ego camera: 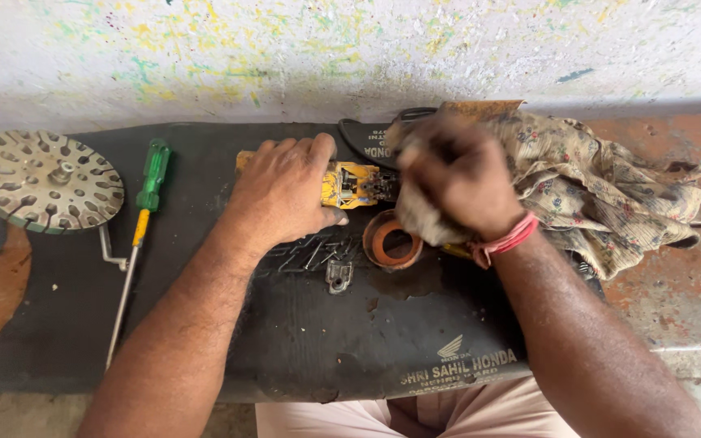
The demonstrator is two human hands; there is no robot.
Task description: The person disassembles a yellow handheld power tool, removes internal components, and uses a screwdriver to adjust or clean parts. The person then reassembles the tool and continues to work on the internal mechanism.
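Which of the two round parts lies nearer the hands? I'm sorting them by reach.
The small orange-brown ring, just below the right hand on the black mat. The big slotted metal disc sits far off at the mat's left edge.

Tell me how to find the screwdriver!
Look at the black mat on the floor, then its left part. The screwdriver lies there between the round slotted metal disc and the left hand. Only it has a green handle and long thin shaft.
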